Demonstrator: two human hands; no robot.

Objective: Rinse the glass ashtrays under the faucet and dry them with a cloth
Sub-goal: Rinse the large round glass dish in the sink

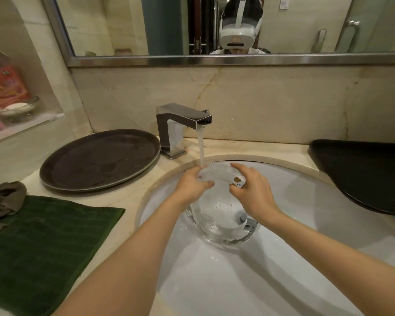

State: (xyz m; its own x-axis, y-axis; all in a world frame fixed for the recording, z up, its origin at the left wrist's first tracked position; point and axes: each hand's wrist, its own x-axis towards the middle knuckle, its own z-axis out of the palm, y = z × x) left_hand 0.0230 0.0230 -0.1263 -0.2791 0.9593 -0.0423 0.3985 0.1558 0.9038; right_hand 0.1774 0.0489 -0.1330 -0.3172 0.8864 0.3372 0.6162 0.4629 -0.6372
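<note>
Head view: my left grip (193,183) and right grip (252,190) both clutch the clear round glass ashtray (219,215), tilted over the white oval sink (306,224) under the square chrome faucet (180,126). On the desk lie a dark round tray (100,160), a green cloth (43,242) and a black tray (369,169).

Ashtray (219,215) in sink (306,201) under faucet (180,126); tray (100,160) and cloth (43,242) left of sink.
</note>
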